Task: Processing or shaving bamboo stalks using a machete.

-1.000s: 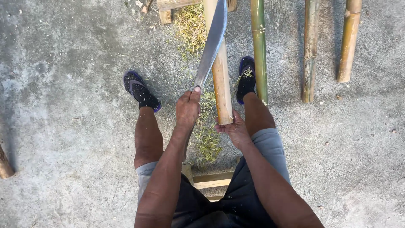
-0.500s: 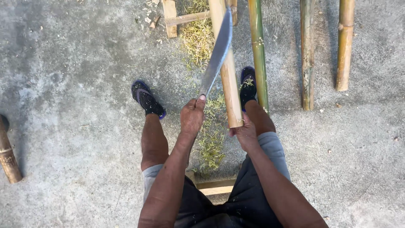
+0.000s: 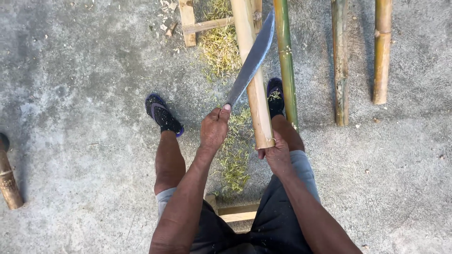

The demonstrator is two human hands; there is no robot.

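My left hand grips the handle of a long curved machete. Its blade slants up and to the right and lies across a pale, peeled bamboo pole. My right hand holds the near cut end of that pole, just above my right knee. The pole runs away from me between my two feet in dark sandals. Green-yellow bamboo shavings lie on the concrete under the pole.
A green bamboo pole lies just right of the peeled one, and two brownish poles lie farther right. Wooden slats cross at the top. Another bamboo piece lies at the left edge. A wooden seat frame shows beneath me.
The view has tilted, so everything sits lower in frame. My left hand with the machete has drawn slightly back toward me along the pole. My right hand keeps its hold.
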